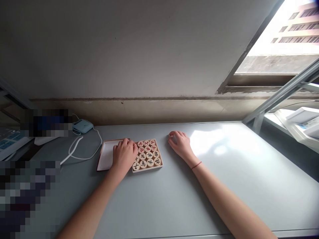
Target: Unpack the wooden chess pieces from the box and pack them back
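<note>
A shallow box [147, 170] of round wooden chess pieces lies on the grey table; the characters are red in the back rows and black in the front rows. Directly left of it is an open lid [106, 155] with a white inside. My left hand [124, 152] rests over the lid's right side and the box's left edge, fingers curled; what it holds, if anything, is hidden. To the right of the box, my right hand [180, 143] has its fingers closed around a round piece [171, 135] with a red mark, at the table surface.
A light blue device [83, 126] with white cables [86, 158] lies at the back left. Behind the table [159, 205] stands a wall. Metal frame bars [281, 91] and white items are at the right, below a window.
</note>
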Demonstrator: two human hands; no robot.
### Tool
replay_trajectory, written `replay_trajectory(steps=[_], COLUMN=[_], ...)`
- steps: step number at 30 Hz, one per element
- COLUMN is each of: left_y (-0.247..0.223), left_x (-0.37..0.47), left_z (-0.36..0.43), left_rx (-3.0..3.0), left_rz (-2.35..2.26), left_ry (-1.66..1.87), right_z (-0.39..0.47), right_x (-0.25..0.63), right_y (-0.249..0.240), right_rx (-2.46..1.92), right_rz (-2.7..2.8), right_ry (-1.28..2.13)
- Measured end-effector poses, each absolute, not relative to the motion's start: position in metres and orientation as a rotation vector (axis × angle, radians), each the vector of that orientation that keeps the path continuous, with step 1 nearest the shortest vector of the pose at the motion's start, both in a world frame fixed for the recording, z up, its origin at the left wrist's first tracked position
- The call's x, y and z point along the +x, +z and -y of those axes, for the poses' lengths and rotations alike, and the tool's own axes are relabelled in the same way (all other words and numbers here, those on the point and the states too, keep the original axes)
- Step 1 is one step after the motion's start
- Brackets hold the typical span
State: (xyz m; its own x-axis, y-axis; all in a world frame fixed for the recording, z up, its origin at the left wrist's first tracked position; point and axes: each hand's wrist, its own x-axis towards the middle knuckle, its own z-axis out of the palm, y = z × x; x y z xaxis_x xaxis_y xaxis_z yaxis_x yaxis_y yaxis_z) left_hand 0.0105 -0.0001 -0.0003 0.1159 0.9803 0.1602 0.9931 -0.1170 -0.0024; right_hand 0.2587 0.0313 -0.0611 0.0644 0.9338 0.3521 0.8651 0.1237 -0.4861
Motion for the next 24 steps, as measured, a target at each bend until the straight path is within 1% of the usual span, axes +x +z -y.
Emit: replay_trajectory(steps=[8,16,19,22,24], left_y=[-0.002,-0.006,-0.005,-0.001,0.002], left_x=[0.014,0.009,0.008,0.006,0.008], left_z=[0.002,-0.001,-0.002,-0.003,-0.003], left_rx=[-2.257,-2.33,-2.407,-2.448,-2.525], left_rz=[2.064,1.987,1.994,1.981,1.946], left_ry=[-0.151,-0.367,-0.431,-0.646,-0.96], right_z=[-0.029,-0.031,-0.031,-0.027,-0.019], right_x=[0.257,0.256,0.256,0.25,0.241], right_y=[-0.062,-0.065,-0.064,-0.053,-0.041], right_rx=[-1.721,-1.722,-1.692,-1.51,-1.28], right_rz=[1.795,1.781,1.757,1.745,1.809], right_ry=[0.129,0.108,0.048,-0.099,-0.128])
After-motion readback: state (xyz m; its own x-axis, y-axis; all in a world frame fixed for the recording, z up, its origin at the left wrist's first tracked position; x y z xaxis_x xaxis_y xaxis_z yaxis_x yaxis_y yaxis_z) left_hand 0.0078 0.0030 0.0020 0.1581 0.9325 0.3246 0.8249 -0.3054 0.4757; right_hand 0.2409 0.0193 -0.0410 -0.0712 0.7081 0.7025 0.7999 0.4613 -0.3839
